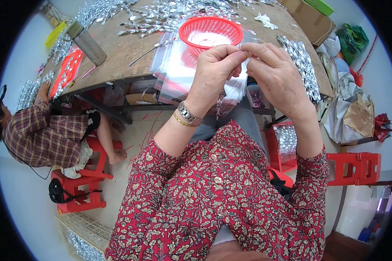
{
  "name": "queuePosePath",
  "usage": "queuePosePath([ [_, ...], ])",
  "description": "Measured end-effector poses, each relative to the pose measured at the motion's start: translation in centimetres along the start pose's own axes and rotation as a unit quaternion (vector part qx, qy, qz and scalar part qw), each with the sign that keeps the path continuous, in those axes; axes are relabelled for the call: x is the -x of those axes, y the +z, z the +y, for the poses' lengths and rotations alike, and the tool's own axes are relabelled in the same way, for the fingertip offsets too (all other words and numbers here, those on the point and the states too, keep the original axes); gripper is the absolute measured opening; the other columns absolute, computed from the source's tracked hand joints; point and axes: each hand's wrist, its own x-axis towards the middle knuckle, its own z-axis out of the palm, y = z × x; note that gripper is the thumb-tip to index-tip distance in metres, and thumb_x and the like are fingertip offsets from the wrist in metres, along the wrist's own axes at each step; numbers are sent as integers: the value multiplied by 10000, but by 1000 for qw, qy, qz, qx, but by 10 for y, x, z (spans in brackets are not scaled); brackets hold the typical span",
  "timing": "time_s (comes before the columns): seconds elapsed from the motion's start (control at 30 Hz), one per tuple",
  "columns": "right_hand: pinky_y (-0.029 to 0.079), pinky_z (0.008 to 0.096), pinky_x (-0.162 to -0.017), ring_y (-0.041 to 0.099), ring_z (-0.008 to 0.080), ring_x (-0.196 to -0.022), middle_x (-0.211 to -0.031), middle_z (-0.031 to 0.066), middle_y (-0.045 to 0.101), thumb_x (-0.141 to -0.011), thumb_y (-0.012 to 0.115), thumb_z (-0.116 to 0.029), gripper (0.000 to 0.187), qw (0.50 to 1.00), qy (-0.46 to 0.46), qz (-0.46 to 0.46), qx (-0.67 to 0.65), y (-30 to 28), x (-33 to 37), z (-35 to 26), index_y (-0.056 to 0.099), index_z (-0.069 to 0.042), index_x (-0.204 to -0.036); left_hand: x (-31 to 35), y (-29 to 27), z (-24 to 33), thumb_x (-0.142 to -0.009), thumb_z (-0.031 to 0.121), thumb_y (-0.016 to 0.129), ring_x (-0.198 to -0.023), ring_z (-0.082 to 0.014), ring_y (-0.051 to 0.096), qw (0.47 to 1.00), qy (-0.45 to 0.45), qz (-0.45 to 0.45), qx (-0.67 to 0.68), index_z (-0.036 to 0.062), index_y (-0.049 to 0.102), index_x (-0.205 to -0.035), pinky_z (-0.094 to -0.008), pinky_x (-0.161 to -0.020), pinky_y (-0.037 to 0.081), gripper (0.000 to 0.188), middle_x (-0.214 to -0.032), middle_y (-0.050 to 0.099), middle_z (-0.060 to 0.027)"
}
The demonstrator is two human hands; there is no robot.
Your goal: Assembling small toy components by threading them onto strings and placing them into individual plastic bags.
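My left hand and my right hand meet fingertip to fingertip above the near edge of the table. Both are pinched closed; whatever lies between the fingertips is too small to make out. Under my left hand hangs a twisted silver foil strip, its upper end hidden by the hand. Just beyond my hands stands a red plastic basket with white and reddish bits inside. Beneath it a stack of clear plastic sheets overhangs the table edge.
Silver twisted strips cover the far table; more strips lie at the right edge. A steel flask stands at left. Another person sits there on a red stool. Red stools and a red crate are at right.
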Motion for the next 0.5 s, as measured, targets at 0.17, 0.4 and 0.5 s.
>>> queuePosePath([
  [0.17, 460, 367, -804, 588, 257, -938, -1130, 102, 577, -748, 613, -41, 79, 1000, 5, 11, -14, 1, 2, -2, 551, -8, -784, 2, 1, 5, -885, 175, 629, -564, -22, 479, 1000, -8, -6, -1, 40, 661, -849, -167, -499, 339, 144, -637, 568, 28],
  [0.4, 474, 277, -703, 605, 207, -865, -1058, 110, 607, -819, 605, -5, 31, 977, 115, 102, -149, 8, 7, 0, 583, 9, -837, 3, -5, 4, -900, 159, 602, -577, -28, 486, 1000, -15, -16, 8, 23, 654, -893, -168, -508, 353, 146, -643, 564, 29],
  [0.5, 457, 249, -720, 591, 161, -862, -992, 89, 628, -848, 594, -16, 32, 941, 215, 92, -246, 6, 10, -1, 591, 14, -857, 5, -4, 3, -901, 154, 599, -580, -29, 487, 1000, -14, -20, 10, 22, 655, -892, -168, -516, 357, 144, -646, 563, 31],
])
